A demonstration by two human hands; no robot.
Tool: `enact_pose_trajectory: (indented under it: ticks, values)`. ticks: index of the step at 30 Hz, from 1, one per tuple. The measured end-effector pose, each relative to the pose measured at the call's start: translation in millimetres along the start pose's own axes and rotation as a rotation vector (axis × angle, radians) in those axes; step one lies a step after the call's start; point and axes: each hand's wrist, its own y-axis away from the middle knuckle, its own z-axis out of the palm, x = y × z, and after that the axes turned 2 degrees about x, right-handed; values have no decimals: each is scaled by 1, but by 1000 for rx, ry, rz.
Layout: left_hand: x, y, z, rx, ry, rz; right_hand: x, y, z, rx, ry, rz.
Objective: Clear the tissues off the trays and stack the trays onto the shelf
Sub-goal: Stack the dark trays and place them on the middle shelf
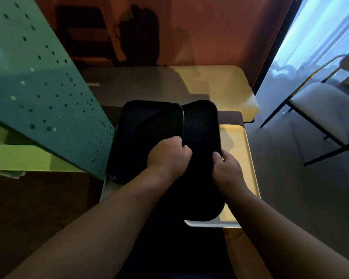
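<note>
Your right hand (227, 170) and left hand (169, 156) pinch opposite long edges of the dark rectangular plastic tray (199, 127), fingers curled tight, held over the pale cream tray (240, 141). Beyond-left, another black tray (149, 127) overlaps it. Risk: rims catch w/ that one, so it could skew or slip. No tissues visible.

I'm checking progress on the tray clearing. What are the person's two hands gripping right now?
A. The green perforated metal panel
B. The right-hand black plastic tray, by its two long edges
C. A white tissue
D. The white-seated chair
B: the left hand and right hand clasp opposite long edges of the right-hand black plastic tray, which lies beside another black tray; no tissue is visible.
</note>
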Motion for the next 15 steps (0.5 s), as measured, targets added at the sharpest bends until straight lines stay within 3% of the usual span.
enact_pose_trajectory:
  ticks: [3, 6, 11, 15]
  values:
    - [6, 3, -10, 70, 27, 66, -7, 13, 23, -80, 60, -52]
    - [9, 7, -13, 12, 9, 115, -9, 25, 39, -115, 84, -92]
    - [0, 15, -20, -108, -73, 139, -3, 33, 45, -147, -163, 13]
    - [-9, 14, -48, -171, -362, 427, 3, 35, 52, -189, -326, 105]
